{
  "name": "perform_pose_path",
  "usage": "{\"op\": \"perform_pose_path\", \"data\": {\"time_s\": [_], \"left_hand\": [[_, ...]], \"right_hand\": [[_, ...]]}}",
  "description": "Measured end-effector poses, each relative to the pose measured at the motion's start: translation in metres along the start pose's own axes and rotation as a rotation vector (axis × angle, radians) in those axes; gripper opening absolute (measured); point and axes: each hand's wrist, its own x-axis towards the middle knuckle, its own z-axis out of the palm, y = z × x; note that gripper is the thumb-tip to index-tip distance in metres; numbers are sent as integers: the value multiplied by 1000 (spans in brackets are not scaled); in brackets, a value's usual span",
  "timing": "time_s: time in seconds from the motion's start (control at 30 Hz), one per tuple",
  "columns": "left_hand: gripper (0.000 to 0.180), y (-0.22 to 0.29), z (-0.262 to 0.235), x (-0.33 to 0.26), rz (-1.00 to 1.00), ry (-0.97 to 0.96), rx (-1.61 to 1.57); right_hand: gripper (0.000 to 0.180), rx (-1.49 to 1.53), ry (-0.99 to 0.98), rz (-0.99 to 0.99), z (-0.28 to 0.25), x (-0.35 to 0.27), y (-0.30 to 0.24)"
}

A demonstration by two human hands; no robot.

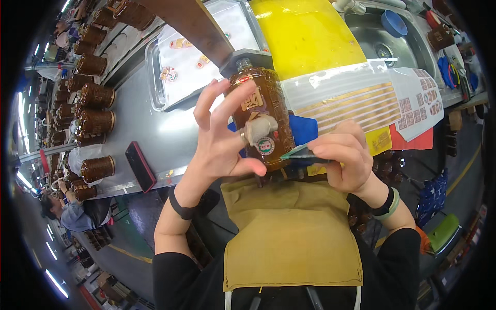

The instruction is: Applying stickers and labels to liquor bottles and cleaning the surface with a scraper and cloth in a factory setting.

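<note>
A brown glossy bottle (pixel 279 121), bearing gold and purple decoration and a round green-edged emblem, lies lengthwise in front of me. Its neck meets a dark angular block (pixel 250 58) at the end of a brown beam. My left hand (pixel 219 126) is spread over the bottle's left side, thumb apart from the fingers. One of its fingers wears a whitish cover (pixel 260 129) and bends over the bottle's face. Pinched in my right hand (pixel 343 155) is a thin, flat green piece (pixel 302 153), its tip at the bottle's lower right edge; its exact kind is unclear.
Left of the bottle is a metal tray (pixel 160 77) with decals on white paper. A phone (pixel 140 166) lies near the bench edge. Several brown jars (pixel 97 121) line the far left. Yellow (pixel 305 36) and striped sheets (pixel 351 101) spread rightward, toward a sink (pixel 361 26).
</note>
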Motion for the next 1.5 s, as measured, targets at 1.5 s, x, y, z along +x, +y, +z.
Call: {"op": "perform_pose_path", "data": {"time_s": [1.5], "left_hand": [[58,36,32,-41,-89,143,-41]], "right_hand": [[32,226,-111,466,23,89,25]]}}
